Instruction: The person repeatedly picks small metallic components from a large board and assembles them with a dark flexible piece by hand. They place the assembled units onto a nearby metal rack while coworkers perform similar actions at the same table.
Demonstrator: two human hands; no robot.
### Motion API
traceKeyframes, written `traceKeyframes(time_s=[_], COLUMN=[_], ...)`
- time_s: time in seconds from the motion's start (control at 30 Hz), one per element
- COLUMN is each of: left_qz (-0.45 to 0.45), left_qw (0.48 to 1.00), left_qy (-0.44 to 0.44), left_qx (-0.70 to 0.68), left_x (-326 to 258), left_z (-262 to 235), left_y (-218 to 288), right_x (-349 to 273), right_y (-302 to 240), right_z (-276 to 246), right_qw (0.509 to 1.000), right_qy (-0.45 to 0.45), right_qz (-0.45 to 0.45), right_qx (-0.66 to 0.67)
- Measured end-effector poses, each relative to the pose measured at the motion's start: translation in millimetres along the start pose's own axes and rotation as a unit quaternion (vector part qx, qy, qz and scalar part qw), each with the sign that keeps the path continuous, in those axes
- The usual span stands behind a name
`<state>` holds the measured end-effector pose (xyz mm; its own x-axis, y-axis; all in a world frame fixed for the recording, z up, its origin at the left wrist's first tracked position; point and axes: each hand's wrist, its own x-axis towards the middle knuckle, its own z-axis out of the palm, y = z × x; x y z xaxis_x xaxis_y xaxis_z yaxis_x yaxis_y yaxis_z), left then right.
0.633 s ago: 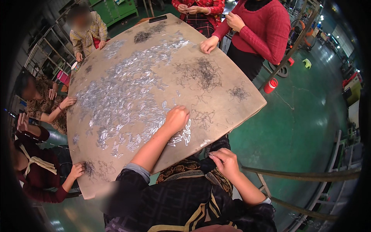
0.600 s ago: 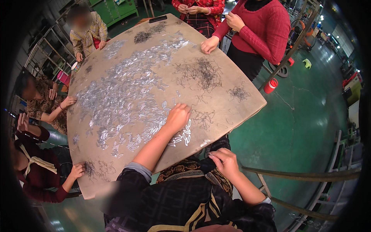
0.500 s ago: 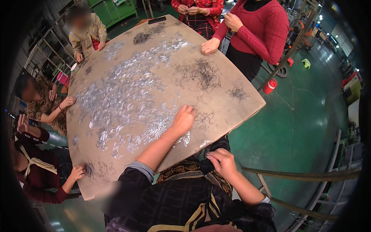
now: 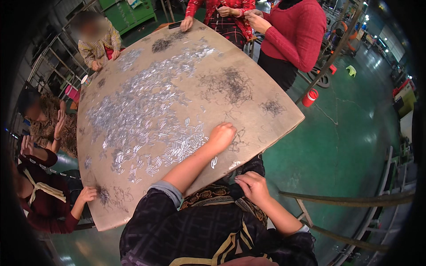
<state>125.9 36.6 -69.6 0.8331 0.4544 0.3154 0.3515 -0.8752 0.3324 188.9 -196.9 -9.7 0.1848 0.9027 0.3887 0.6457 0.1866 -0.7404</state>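
Silver clips (image 4: 185, 144), too many to count, cover the middle of the one table (image 4: 285, 124), many of the nearest with long axes slanting toward its far right, while two dark wire heaps (image 4: 234, 85) and a looser scatter of wires (image 4: 239, 141) on its right side point every way. The left hand (image 4: 222, 135), fingers curled together, is over the table beside that scatter; the right hand (image 4: 254, 186), thumb and fingertips drawn together, is off its near edge, and whether either pinches anything I cannot tell.
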Motion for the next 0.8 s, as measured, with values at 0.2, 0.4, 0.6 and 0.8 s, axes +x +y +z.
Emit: traceKeyframes(time_s=[0.2, 0.4, 0.6, 0.8], left_qz=[-0.058, -0.082, -0.198, -0.209], left_qw=[0.988, 0.982, 0.975, 0.781], left_qy=[-0.093, -0.13, -0.1, -0.112], left_qx=[0.111, 0.113, 0.004, -0.577], left_x=[31.9, 54.2, 45.8, -36.4], left_z=[12.3, 20.0, -15.5, -72.9], left_y=[38.8, 52.6, 22.7, 34.5], right_x=[-4.4, -4.3, -7.7, -5.1], right_y=[1.0, 1.0, 5.6, 9.9], right_z=[0.4, 2.7, 5.0, 6.4], right_qw=[1.0, 1.0, 1.0, 0.998], right_qy=[-0.005, -0.006, 0.001, 0.04], right_qz=[0.011, 0.006, 0.03, 0.049], right_qx=[-0.013, -0.012, -0.008, -0.01])
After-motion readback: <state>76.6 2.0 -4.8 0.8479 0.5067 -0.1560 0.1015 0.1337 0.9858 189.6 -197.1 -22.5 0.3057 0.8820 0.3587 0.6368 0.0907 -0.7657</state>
